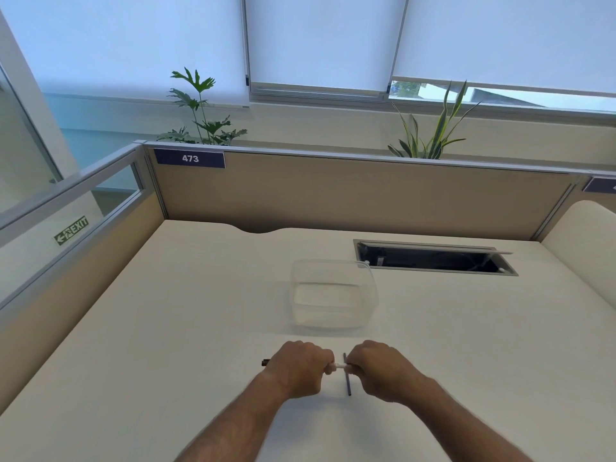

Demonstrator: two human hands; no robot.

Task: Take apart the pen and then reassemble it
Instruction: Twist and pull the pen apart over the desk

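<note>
Both hands on the pen, low over the bench.

Left hand (300,366) fisted around the pen (339,365), dark end poking out past the pinky side, white bit showing in the gap between the hands. Right hand (375,368) with its grip pinched shut on the other end of that white section. Thin dark rod (347,378) crossing just under the right fingers, pointing back toward the body; can't tell if held or just lying on the bench (166,328). Clear plastic tub (333,295) sitting a bit beyond the hands, looks empty. Open cable hatch (433,258) further back on the right.
</note>
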